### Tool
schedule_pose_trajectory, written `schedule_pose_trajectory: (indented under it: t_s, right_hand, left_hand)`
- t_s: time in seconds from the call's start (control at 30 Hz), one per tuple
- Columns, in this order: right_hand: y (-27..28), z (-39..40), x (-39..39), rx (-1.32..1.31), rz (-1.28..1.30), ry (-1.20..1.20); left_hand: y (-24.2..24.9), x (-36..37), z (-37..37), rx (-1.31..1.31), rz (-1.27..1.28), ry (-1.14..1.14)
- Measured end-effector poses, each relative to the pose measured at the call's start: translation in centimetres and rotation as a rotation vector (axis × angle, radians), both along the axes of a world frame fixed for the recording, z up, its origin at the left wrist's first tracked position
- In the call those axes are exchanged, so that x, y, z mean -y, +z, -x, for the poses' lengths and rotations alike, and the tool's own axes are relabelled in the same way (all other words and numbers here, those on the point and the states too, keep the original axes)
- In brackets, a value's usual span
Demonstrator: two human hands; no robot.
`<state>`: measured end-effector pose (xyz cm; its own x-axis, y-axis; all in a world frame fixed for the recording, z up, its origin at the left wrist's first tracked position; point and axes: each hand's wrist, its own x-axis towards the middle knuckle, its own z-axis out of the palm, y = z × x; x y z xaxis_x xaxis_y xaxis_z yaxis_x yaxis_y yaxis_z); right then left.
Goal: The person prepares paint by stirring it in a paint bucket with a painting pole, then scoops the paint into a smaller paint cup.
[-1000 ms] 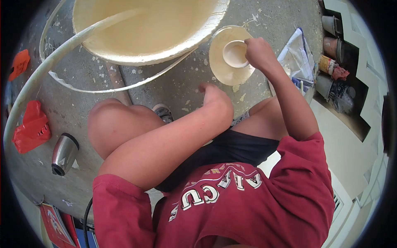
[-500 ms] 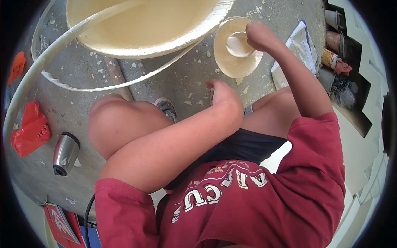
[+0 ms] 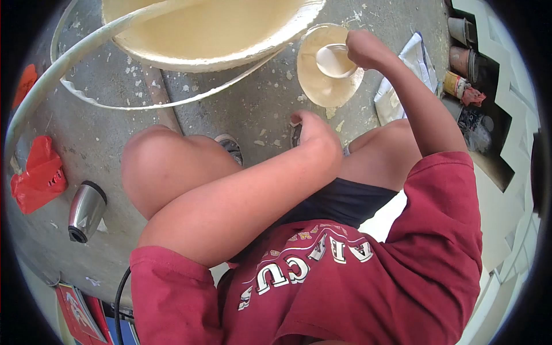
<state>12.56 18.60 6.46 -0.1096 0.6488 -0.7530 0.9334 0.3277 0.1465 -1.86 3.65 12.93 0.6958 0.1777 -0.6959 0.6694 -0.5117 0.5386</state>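
My right hand [image 3: 365,50] is closed at the right side of a small pale cup [image 3: 335,61], gripping its edge or handle; the exact grip is hidden. The cup is over a round cream-coloured dish [image 3: 319,86] and has whitish material inside. My left hand [image 3: 310,126] hangs bent at the wrist near my right knee, below the dish in the view. A bit of curled finger shows, but most of its fingers are hidden. At the top left is a large tub [image 3: 215,64] with a cream coating inside.
A pale curved handle [image 3: 72,54] arches beside the tub. On the paint-spotted floor [image 3: 253,98] are a steel flask [image 3: 87,211], a red bag [image 3: 39,175] and a white bag [image 3: 391,95]. Several pots [image 3: 463,63] stand at the right; books [image 3: 80,313] lie at the lower left.
The view has shifted slightly, with the tub and flask appearing a little higher. My right hand and the cup appear slightly further right against the dish. My left hand looks nearly unchanged.
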Motion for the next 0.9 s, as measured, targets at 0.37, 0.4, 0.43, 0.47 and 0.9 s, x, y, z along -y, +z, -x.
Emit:
schedule_pose_trajectory:
  t_s: [0.37, 0.4, 0.43, 0.47, 0.9]
  right_hand:
    - [2.2, -1.3, 0.0, -0.049, -0.024, -0.085]
    - [2.5, -1.3, 0.0, -0.064, -0.022, -0.121]
    - [2.6, -1.4, 0.1, -0.060, -0.015, -0.121]
    - [2.6, -1.6, 0.0, -0.043, 0.023, -0.141]
    - [3.6, -2.5, -1.2, -0.069, 0.151, -0.216]
  left_hand:
    - [-7.3, 0.2, -6.1, 0.541, 0.452, 1.027]
    - [-7.9, 0.2, -6.5, 0.531, 0.487, 1.067]
    - [-8.4, 0.3, -6.8, 0.518, 0.525, 1.110]
    - [-9.0, 0.3, -7.1, 0.523, 0.606, 1.131]
    - [-12.8, 0.5, -8.1, 0.679, 0.644, 1.142]
